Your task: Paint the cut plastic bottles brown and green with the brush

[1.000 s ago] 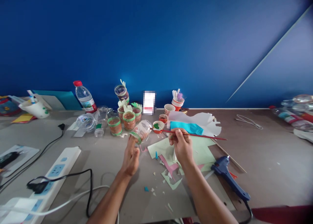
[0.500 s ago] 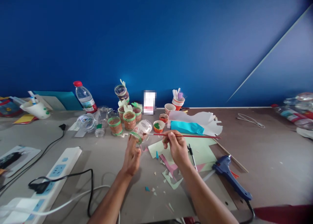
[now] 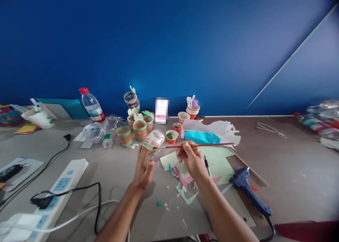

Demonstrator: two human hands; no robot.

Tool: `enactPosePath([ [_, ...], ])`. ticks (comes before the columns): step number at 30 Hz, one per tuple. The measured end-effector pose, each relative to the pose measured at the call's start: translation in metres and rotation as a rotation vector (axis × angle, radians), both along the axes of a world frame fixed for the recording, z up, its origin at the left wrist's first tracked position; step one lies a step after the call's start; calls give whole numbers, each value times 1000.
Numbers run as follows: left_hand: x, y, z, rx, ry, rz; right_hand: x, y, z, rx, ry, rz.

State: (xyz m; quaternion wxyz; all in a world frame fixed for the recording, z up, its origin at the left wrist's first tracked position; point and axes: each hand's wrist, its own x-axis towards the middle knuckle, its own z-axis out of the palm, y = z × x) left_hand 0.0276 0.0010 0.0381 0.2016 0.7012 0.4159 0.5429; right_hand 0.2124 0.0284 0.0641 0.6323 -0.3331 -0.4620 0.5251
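Observation:
My left hand (image 3: 143, 166) is closed round the rim end of a clear plastic cup (image 3: 156, 138), which lies tilted on its side. A green painted band runs along that rim. My right hand (image 3: 191, 157) pinches a red-handled paintbrush (image 3: 209, 145) held nearly level, its tip at the green band. Just beyond the hands stand a small paper cup of green paint (image 3: 172, 136) and another paper cup with brown paint (image 3: 177, 127). Several brown cups with green rims, such as one painted cup (image 3: 124, 136), stand to the left of the clear cup.
A blue glue gun (image 3: 250, 192) lies at the right, near a thin wooden stick (image 3: 249, 167). Paper sheets (image 3: 219, 161) and scraps lie under and beside my right hand. At the left are a power strip (image 3: 63, 183), cables and a water bottle (image 3: 91, 106).
The brush tip has moved left and slightly down onto the cup's green rim, and the handle's far end has risen. My left hand and the clear cup have hardly moved.

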Motion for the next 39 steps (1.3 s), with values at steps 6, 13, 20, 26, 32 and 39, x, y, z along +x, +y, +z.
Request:
enactPosePath([
  [6,0,1,0,-45,-161,3,6,3,-1,-35,36,-100],
  [13,-4,6,-17,-105,-312,0,12,6,5,-33,60,-174],
  [20,-1,6,-17,-165,-475,5,5,2,17,22,-132,-27],
  [26,-2,5,-13,-113,-428,-14,-14,1,31,22,-472,87],
  [32,-4,1,-5,-22,-315,3,-26,8,41,64,-780,60],
  [39,-6,1,-6,21,-258,53,-27,5,40,58,-838,14],
])
